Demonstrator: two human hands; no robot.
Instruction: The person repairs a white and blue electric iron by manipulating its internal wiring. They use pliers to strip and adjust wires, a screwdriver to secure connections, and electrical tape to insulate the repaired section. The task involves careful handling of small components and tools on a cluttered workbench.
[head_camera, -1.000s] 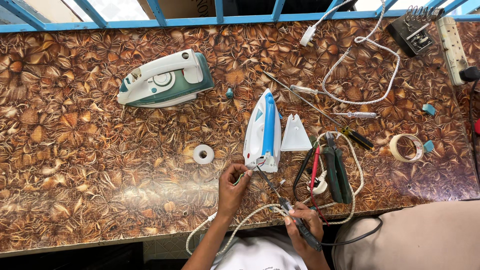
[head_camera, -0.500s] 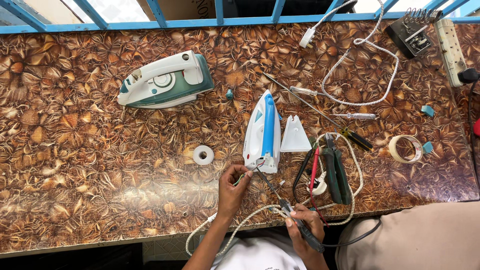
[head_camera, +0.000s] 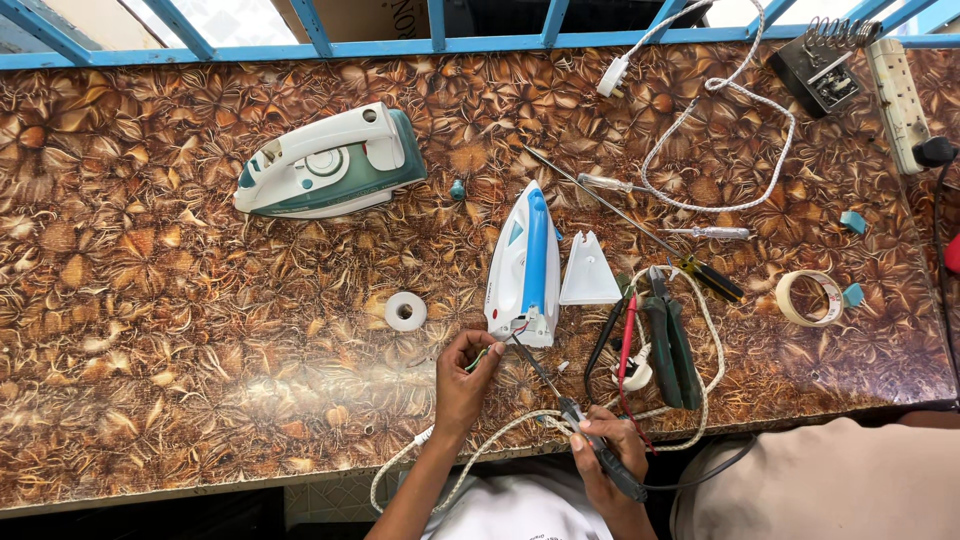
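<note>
A white and blue clothes iron (head_camera: 527, 262) lies upright on the patterned table with its rear end open and thin wires sticking out. My left hand (head_camera: 467, 377) pinches a green wire just below that open end. My right hand (head_camera: 603, 462) grips a slim dark soldering iron (head_camera: 560, 400) whose tip points up at the wires of the white and blue iron. A white braided cord (head_camera: 470, 452) runs from the iron's rear past my wrists. The iron's white back cover (head_camera: 588, 272) lies beside it.
A green and white iron (head_camera: 330, 163) lies at the upper left. A small white tape roll (head_camera: 405, 311), pliers (head_camera: 665, 330), red and black probes (head_camera: 622, 340), screwdrivers (head_camera: 700, 266), masking tape (head_camera: 809, 297), a white plug with cord (head_camera: 700, 110) and a power strip (head_camera: 898, 90) lie around. A person's beige-clad leg (head_camera: 830, 485) sits lower right.
</note>
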